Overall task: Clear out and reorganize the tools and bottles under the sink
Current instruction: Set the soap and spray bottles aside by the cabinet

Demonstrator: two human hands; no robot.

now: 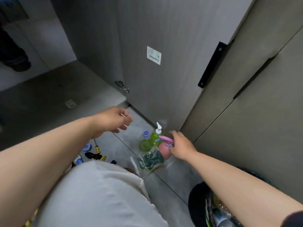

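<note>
On the grey floor stand a green pump bottle [154, 136] with a white pump and a pink spray bottle [164, 150]. My right hand [181, 145] rests on the pink spray bottle's trigger head, fingers around it. A clear bottle with a purple cap [145, 133] stands just left of the green one. A clear plastic bag with green scouring pads [151, 159] lies in front of them. My left hand [113, 119] hovers over the cabinet's lower edge, fingers loosely apart and holding nothing. Yellow-handled screwdrivers [98, 149] lie on the floor below it.
The open cabinet door [164, 79] with a white label stands ahead, and the bare cabinet floor [49, 95] lies to its left. Closed doors with black handles [211, 64] are at right. A black bin [201, 207] full of trash sits bottom right. My knee [98, 194] fills the foreground.
</note>
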